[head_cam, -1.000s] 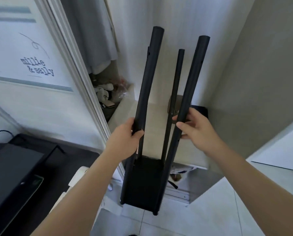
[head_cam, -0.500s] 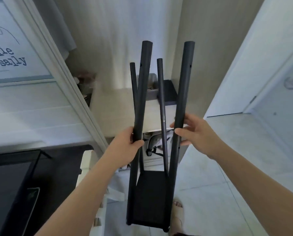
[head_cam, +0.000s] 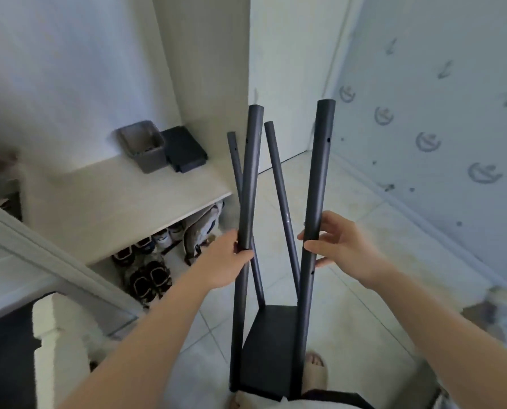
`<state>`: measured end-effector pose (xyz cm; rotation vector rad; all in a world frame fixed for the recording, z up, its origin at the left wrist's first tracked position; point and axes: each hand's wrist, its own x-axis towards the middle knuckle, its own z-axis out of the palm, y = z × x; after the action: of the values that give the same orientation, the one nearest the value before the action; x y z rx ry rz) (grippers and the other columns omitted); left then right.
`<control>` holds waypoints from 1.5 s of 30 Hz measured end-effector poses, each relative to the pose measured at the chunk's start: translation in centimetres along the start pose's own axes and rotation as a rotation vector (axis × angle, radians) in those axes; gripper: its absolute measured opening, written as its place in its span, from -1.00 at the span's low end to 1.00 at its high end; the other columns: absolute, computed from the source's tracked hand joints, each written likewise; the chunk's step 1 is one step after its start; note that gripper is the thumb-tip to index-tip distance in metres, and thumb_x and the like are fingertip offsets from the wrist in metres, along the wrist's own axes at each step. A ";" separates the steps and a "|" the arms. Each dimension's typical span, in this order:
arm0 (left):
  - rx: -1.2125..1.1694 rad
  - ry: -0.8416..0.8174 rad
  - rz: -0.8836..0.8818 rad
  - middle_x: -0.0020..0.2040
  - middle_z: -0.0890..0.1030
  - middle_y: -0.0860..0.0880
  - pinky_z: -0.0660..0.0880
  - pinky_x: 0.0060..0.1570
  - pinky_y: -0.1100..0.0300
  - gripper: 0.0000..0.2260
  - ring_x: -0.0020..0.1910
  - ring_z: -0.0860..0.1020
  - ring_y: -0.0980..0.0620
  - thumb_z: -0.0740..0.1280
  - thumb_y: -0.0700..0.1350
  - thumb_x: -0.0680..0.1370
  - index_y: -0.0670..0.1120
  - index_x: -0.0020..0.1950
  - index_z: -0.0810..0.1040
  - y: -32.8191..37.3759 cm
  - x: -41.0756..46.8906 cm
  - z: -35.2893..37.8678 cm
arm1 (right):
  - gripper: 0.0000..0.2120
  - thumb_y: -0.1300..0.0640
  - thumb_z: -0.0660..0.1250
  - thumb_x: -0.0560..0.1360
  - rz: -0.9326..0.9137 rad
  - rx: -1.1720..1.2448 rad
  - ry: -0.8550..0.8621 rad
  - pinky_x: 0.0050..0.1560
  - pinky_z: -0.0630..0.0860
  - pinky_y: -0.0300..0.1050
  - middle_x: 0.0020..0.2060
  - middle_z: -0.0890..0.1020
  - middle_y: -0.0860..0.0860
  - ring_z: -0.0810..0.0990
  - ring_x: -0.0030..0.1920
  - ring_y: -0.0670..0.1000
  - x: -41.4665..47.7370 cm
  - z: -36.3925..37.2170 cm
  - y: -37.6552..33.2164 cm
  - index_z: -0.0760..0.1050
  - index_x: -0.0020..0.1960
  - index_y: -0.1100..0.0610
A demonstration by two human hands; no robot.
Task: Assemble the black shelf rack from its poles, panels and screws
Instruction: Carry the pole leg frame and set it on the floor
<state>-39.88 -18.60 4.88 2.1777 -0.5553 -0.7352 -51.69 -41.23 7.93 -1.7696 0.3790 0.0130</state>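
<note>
The partly built black rack stands upright in front of me, with a black bottom panel [head_cam: 271,346] low down and poles rising from its corners. My left hand [head_cam: 225,262] grips the near left pole [head_cam: 250,178] about halfway up. My right hand [head_cam: 339,243] holds the near right pole [head_cam: 320,172], fingers wrapped behind it and thumb in front. Two thinner far poles [head_cam: 279,187] lean between them. Small screw holes show on the poles. The rack's foot is near my sandalled foot [head_cam: 314,370].
A pale bench [head_cam: 122,196] on the left carries a grey bin [head_cam: 143,146] and a black box [head_cam: 184,149], with shoes [head_cam: 149,276] stored beneath. A white stand [head_cam: 57,343] is at lower left. Light floor tiles [head_cam: 364,290] stretch to a patterned wall on the right.
My view has swung right and down, from the closet corner toward the tiled floor and patterned wall. The rack has come along with both hands keeping their hold on the near poles.
</note>
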 end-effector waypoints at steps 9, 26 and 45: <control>0.098 -0.171 0.043 0.02 0.59 0.01 0.56 -0.07 0.12 -0.78 -0.05 0.60 0.03 0.35 -0.03 0.60 -0.03 0.21 0.46 7.8 7.5 9.8 | -0.68 0.30 0.40 0.54 0.052 -0.140 0.190 -0.07 0.66 -0.07 0.01 0.70 -0.19 0.67 0.02 -0.13 -5.7 -9.9 4.4 0.53 0.17 -0.06; 0.184 -0.281 0.210 0.08 0.59 0.07 0.46 -0.16 0.32 -0.79 -0.04 0.55 0.18 0.35 -0.01 0.60 0.04 0.21 0.46 22.5 15.3 28.8 | -0.68 0.30 0.40 0.55 0.131 -0.046 0.381 -0.01 0.69 0.13 0.02 0.69 -0.14 0.70 0.02 0.00 -11.3 -31.0 13.0 0.52 0.20 -0.03; 0.064 -0.301 0.614 0.04 0.62 0.11 0.54 0.01 0.22 -0.73 0.00 0.60 0.14 0.39 0.02 0.57 0.02 0.26 0.52 39.5 18.5 35.8 | -0.73 0.17 0.49 0.52 0.191 0.105 0.702 -0.23 0.70 0.00 -0.01 0.59 -0.09 0.67 -0.15 -0.09 -7.1 -32.2 17.2 0.43 0.07 -0.02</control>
<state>-55.65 -72.57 9.69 1.8004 -1.3404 -0.7036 -69.12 -73.29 0.73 -1.5859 1.0323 -0.4934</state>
